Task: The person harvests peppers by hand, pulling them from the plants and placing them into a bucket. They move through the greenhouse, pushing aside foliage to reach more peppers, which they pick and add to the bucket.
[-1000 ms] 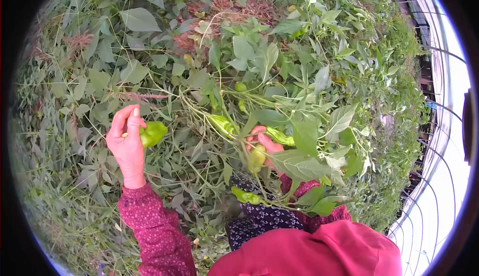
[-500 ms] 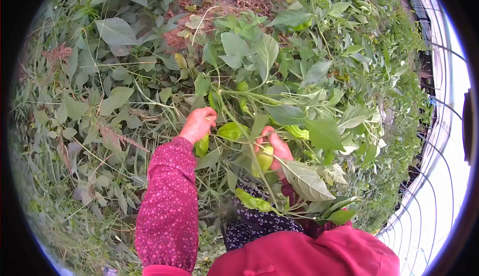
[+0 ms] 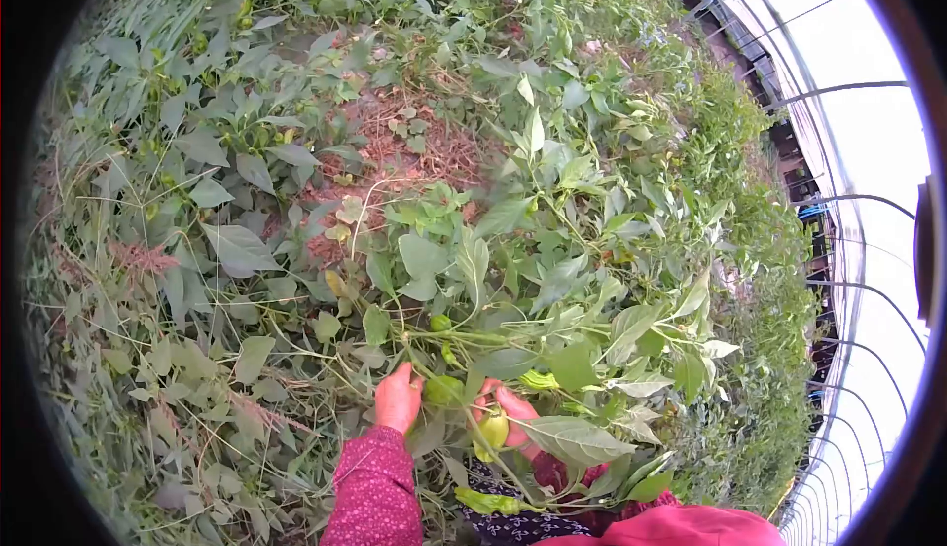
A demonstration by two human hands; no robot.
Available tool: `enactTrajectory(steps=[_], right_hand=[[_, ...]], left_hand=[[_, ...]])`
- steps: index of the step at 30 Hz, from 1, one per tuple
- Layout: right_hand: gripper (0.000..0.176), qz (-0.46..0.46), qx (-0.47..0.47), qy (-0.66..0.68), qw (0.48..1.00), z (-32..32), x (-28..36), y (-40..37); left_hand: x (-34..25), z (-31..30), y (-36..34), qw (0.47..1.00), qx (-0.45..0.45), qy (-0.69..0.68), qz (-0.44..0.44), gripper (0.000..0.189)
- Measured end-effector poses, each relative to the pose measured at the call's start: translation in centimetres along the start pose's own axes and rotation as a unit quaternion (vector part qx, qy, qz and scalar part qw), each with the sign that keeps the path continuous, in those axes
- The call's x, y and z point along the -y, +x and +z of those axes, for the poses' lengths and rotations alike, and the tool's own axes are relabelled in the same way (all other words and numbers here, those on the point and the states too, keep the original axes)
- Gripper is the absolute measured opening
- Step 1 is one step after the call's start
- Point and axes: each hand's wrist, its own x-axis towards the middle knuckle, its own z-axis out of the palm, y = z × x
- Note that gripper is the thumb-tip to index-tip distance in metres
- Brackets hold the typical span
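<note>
My left hand (image 3: 398, 398) is closed at the pepper plant's branch (image 3: 424, 373), its fingertips pressed together. What they grip is hidden behind the fingers. To its right hangs a green pepper (image 3: 444, 391). My right hand (image 3: 511, 416) curls around a pale green pepper (image 3: 491, 433) under the leaves, with thumb and fingers on either side of it. A long wrinkled green pepper (image 3: 491, 502) hangs below, in front of my legs. A small round pepper (image 3: 440, 322) and another wrinkled one (image 3: 539, 380) show higher up among the leaves.
Dense pepper plants and weeds surround my hands. A broad leaf (image 3: 577, 441) overhangs my right wrist. Reddish dry plant litter (image 3: 419, 146) covers ground farther ahead. Along the right runs a greenhouse wall with curved ribs (image 3: 868, 290).
The view has tilted up, so hands and plant appear lower. My left hand has moved up along the plant to the branch; the pepper seen beneath it earlier is out of sight. The right stays at its pepper.
</note>
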Motion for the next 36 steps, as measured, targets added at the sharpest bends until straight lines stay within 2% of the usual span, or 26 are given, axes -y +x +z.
enactTrajectory(steps=[2,4,5,7,9,12,14,19,22,24,25,26,28,29,32,33,36], right_hand=[[0.031,0.021,0.007,0.002,1.000,0.0,-0.1,0.1],[0.031,0.067,0.018,0.006,0.998,-0.4,-0.5,0.2],[0.032,0.075,-0.028,-0.009,0.997,0.3,-0.7,-0.2],[0.031,0.076,-0.033,-0.014,0.996,-0.3,-1.6,-0.1],[0.030,0.075,-0.008,0.004,0.997,0.1,-2.1,0.0],[0.035,0.095,0.002,-0.079,0.992,2.0,-1.6,-0.9],[0.031,0.130,-0.047,-0.120,0.983,1.9,-1.8,-1.2],[0.030,0.110,-0.016,-0.127,0.986,2.5,-2.3,-1.3],[0.029,0.072,-0.023,-0.139,0.987,3.2,-2.0,-1.0],[0.028,0.021,-0.034,-0.141,0.989,3.5,-1.6,-0.7],[0.028,-0.003,-0.039,-0.137,0.990,3.6,-1.7,-0.3],[0.026,0.014,-0.026,0.009,1.000,2.6,-2.0,0.0],[0.025,0.015,0.010,0.009,1.000,2.4,-1.7,0.8],[0.025,0.005,-0.007,0.026,1.000,3.3,-1.4,0.6],[0.024,-0.049,-0.047,0.028,0.997,2.9,-1.6,1.7],[0.023,-0.068,-0.053,0.031,0.996,2.8,-1.7,2.2],[0.023,-0.085,-0.003,0.083,0.993,4.8,-1.0,2.6]], left_hand=[[0.2,-0.2,-1.2,0.998,-0.013,0.054,0.008,0.025],[2.6,0.5,-1.6,0.992,-0.043,0.101,0.054,0.019],[2.2,-0.4,-1.7,0.990,-0.050,0.119,0.063,0.017],[1.4,-1.9,-2.4,0.983,-0.062,0.152,0.080,0.014],[1.4,-2.3,-2.8,0.982,-0.068,0.162,0.072,0.012],[1.8,-1.9,-4.0,0.981,-0.077,0.172,0.037,0.012],[2.1,-1.3,-4.5,0.982,-0.075,0.174,0.004,0.015],[1.3,-1.8,-5.0,0.957,-0.108,0.261,0.068,0.009],[-0.2,-3.1,-5.5,0.951,-0.064,0.293,0.075,0.009],[0.5,-2.9,-7.3,0.949,-0.125,0.253,0.141,0.010],[0.5,-2.7,-7.9,0.949,-0.064,0.307,0.043,0.013],[0.7,-3.6,-8.3,0.957,-0.076,0.278,0.023,0.014],[1.0,-5.1,-9.6,0.972,-0.099,0.212,-0.023,0.016],[1.9,-5.9,-9.5,0.974,-0.113,0.196,0.007,0.020],[0.8,-8.6,-9.6,0.976,-0.157,0.152,-0.004,0.016],[0.2,-9.7,-10.2,0.979,-0.175,0.099,-0.027,0.014],[-0.9,-13.4,-13.2,0.968,-0.245,-0.022,0.038,0.014]])
